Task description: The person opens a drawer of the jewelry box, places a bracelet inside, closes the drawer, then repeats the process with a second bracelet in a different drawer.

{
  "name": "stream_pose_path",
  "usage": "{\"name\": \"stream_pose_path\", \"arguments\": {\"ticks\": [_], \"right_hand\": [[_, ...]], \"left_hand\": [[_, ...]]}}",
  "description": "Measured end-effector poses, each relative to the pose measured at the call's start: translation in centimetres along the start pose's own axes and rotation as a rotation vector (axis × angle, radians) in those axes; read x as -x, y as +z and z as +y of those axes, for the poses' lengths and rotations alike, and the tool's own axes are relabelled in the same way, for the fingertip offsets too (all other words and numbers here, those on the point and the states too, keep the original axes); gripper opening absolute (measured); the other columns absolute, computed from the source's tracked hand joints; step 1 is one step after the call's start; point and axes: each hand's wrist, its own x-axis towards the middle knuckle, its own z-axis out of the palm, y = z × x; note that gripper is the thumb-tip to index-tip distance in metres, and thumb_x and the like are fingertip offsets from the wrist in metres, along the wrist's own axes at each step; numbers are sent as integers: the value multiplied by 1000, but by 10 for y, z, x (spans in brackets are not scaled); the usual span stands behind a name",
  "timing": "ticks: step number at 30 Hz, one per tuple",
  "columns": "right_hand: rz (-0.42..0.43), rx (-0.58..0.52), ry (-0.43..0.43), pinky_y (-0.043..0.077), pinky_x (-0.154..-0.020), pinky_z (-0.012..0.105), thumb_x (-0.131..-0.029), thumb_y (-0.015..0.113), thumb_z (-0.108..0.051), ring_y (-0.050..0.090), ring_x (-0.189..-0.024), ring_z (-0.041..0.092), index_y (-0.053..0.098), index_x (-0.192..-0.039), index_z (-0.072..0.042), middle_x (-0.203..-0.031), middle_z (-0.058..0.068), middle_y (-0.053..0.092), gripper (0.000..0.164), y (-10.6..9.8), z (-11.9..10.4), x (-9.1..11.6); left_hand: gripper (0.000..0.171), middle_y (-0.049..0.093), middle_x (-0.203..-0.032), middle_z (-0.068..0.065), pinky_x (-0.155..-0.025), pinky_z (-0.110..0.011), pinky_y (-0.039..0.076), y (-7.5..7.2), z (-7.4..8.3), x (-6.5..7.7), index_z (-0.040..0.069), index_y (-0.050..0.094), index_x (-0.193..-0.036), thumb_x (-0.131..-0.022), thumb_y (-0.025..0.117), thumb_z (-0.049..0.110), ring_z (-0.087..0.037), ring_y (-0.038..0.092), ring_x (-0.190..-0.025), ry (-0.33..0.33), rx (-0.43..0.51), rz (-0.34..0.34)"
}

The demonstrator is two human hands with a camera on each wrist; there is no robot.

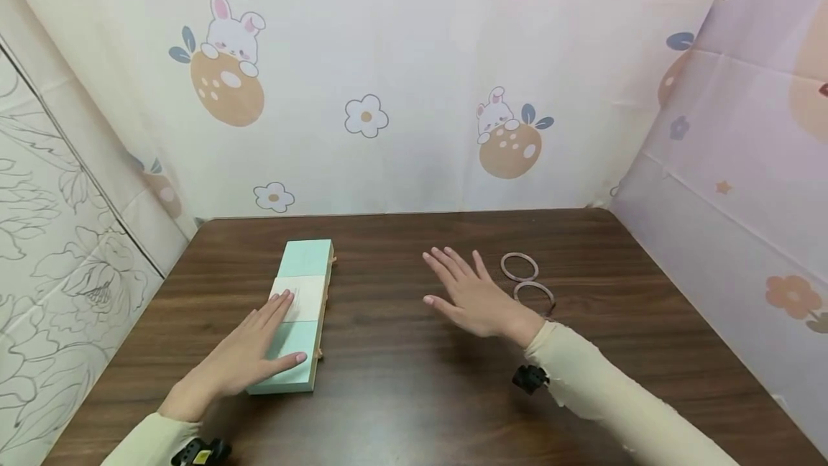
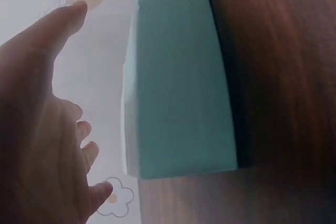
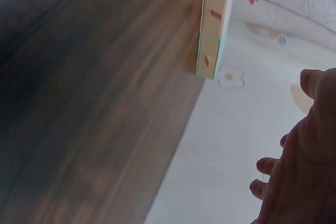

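A long, low mint-green box [image 1: 307,257] with a white middle section lies on the left of the table. In the right wrist view, its side shows tan drawer fronts [image 3: 211,22] with small knobs. Over the near part of the box, my left hand [image 1: 239,354] stretches palm down, its straight fingers overlapping the white section; in the left wrist view it stands beside the green end face [image 2: 181,87]. My right hand [image 1: 479,302] hovers above the table, fingers spread and holding nothing. Two thin pinkish rings [image 1: 520,255] lie just beyond its wrist, the nearer one partly hidden.
The dark wooden table [image 1: 401,394] ends at a back wall hung with a printed cloth [image 1: 414,171]. Similar cloth [image 1: 724,250] hangs along the right side, and a flower-patterned panel [image 1: 58,293] borders the left. Small wrist cameras [image 1: 530,378] sit on both sleeves.
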Motion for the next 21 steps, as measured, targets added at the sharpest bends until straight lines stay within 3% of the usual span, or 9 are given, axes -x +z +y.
{"name": "stream_pose_path", "arguments": {"ticks": [5,12,21], "right_hand": [[-38,-41,-31,-4,-109,57,-100,36,-51,3,-144,25,11,-155,-14,-159,7,10,71,8,-14,-8],[-67,-39,-55,-3,-109,58,-99,35,-54,2,-144,24,8,-155,-15,-159,6,8,73,18,-27,-17],[-102,-71,-105,-2,-109,57,-99,36,-53,0,-144,23,8,-155,-15,-159,5,6,73,33,-47,-29]], "left_hand": [[100,21,-155,-16,-107,-54,22,3,-3,5,0,20,-151,-83,61,62,-34,20,-140,9,16,10],[108,19,-156,-14,-107,-54,21,7,-7,11,2,18,-152,-78,63,67,-33,21,-140,-30,43,-7],[111,19,-156,-13,-103,-52,29,10,-10,20,4,20,-152,-74,68,67,-35,21,-140,-41,34,33]]}}
